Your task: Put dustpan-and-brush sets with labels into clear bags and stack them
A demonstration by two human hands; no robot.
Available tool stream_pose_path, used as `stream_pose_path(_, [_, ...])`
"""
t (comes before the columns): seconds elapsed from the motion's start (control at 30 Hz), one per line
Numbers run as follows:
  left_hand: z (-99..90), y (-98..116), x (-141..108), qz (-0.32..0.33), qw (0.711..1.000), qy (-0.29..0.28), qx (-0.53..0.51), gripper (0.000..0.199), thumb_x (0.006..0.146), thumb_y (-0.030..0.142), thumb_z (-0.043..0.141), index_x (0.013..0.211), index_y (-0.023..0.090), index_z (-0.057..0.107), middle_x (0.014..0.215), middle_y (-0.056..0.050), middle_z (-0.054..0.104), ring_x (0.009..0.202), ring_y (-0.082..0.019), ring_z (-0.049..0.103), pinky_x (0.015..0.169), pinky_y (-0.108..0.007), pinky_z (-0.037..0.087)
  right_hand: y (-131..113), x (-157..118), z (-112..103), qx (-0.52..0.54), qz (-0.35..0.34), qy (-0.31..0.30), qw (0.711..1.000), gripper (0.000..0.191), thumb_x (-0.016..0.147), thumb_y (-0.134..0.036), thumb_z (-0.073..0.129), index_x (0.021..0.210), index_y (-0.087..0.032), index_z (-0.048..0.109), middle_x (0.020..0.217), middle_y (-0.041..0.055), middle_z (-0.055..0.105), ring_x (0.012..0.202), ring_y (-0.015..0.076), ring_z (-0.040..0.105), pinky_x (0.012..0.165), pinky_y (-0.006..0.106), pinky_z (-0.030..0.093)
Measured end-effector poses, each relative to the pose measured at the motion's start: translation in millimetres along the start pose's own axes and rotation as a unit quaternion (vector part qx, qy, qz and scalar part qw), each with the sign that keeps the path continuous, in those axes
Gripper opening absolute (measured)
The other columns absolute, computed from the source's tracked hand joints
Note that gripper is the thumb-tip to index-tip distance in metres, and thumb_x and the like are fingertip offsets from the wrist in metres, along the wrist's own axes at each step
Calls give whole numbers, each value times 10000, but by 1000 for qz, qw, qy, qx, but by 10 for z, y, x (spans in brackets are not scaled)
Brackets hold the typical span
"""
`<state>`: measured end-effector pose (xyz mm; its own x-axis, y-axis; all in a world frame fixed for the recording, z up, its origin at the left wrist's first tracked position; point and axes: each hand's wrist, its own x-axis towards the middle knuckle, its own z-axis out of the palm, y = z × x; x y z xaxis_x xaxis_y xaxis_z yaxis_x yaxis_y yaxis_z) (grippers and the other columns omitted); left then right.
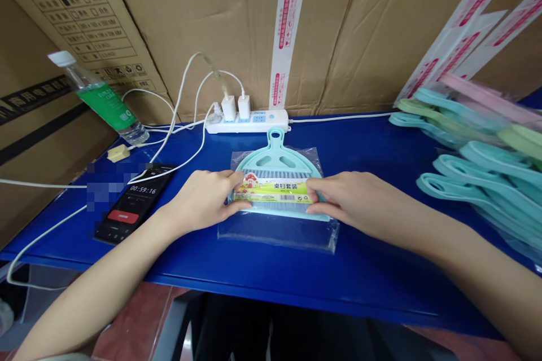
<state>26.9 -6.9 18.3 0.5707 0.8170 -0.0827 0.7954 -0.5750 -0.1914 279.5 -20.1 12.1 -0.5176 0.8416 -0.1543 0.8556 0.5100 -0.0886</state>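
Observation:
A light-blue dustpan and brush set (275,160) lies on the blue table in a clear plastic bag (279,231), its looped handle pointing away from me. Across the grey bristles runs a yellow-green and white label (274,188). My left hand (207,197) pinches the set at its left edge, by the label's left end. At the opposite edge my right hand (342,197) grips it the same way, thumb nearest me. Whether the fingers press on the label, the bag or the pan beneath, I cannot tell.
A white power strip (249,123) with chargers and cables stands behind. To the left are a phone (134,203) showing a timer and a tilted bottle (105,104). Bagged dustpan sets (486,175) are piled at right. Cardboard boxes (228,17) wall the back.

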Motion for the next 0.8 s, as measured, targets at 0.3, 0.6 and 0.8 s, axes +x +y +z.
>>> stream_pose_path(0.3, [12,17,-7,10,1000,-10,-14,339,908,504,604,1010,181,592,966,-60,732,746,-253,713,566,-312,446,45,14,31,-6,2,9,1000,168,874,-284,637,779,-238,507,647,-17,625,605,195,589,519,268,273])
stream_pose_path(0.6, [42,7,-16,66,996,12,-66,316,891,486,639,952,180,584,865,-34,702,705,-221,698,555,-282,432,131,-19,57,-17,-4,38,999,201,817,-294,690,775,-246,499,658,-26,632,570,190,574,489,263,235])
stream_pose_path(0.8, [45,-7,-28,82,994,35,-67,292,884,454,654,967,184,582,834,-21,694,670,-194,686,541,-265,422,145,-25,68,-20,12,14,1000,199,827,-294,709,811,-241,518,583,-50,574,536,181,543,484,261,231])
